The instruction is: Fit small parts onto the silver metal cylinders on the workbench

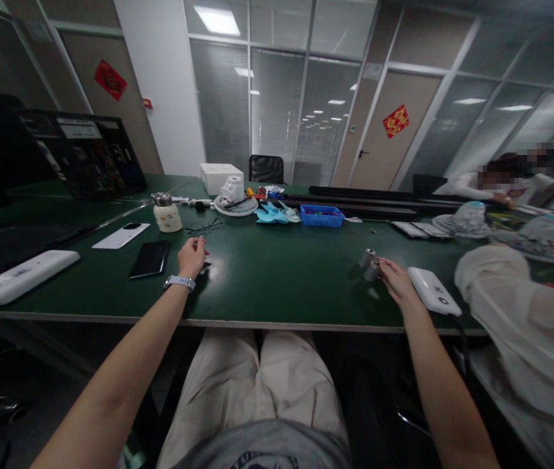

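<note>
My left hand [191, 256], with a watch on its wrist, rests curled on the green table [277, 286] beside a black phone [150, 259]; a small pale thing lies under its fingers, hard to make out. My right hand [396, 280] is closed round a small grey cylinder [372, 270]. A second grey cylinder [366, 257] stands just beyond it. A white power bank [433, 291] lies right of that hand.
A white phone [121, 235], a cream bottle [167, 213], eyeglasses [204, 227], a small fan [235, 198], blue blades [277, 213] and a blue tray [321, 215] sit further back. A white device [17, 276] lies left. Other people sit at right [525, 326].
</note>
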Motion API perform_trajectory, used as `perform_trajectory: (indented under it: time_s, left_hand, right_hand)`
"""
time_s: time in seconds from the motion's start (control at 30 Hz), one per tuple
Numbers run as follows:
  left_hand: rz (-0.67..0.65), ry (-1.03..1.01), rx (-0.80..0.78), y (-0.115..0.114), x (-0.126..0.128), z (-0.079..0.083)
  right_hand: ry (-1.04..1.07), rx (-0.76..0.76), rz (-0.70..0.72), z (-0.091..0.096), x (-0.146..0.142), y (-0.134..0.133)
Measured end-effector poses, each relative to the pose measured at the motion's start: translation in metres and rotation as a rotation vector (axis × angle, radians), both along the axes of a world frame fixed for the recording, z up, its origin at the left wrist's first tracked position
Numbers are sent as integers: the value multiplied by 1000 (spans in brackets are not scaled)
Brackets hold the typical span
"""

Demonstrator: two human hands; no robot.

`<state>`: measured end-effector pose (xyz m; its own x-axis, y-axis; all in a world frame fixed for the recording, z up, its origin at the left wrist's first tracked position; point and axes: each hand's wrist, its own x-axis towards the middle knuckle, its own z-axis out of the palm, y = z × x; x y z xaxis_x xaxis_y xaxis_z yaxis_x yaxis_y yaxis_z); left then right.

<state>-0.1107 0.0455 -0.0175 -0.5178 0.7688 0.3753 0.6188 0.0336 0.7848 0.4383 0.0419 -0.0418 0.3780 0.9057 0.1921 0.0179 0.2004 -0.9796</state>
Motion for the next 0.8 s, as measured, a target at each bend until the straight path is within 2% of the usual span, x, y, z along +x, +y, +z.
perform_trajectory:
  time_s: [0.33,0.53,0.8]
  left_hand:
    - [-13,-3,14,1,0,-2]
    - [-4,20,0,2,0,-2]
    - [-17,26,-7,0,0,-1]
  right_hand:
    - [-13,-24,37,-1,1,0]
    - [53,-19,39,0,-1,1]
    - [-51,2,-71,4,-5,-2]
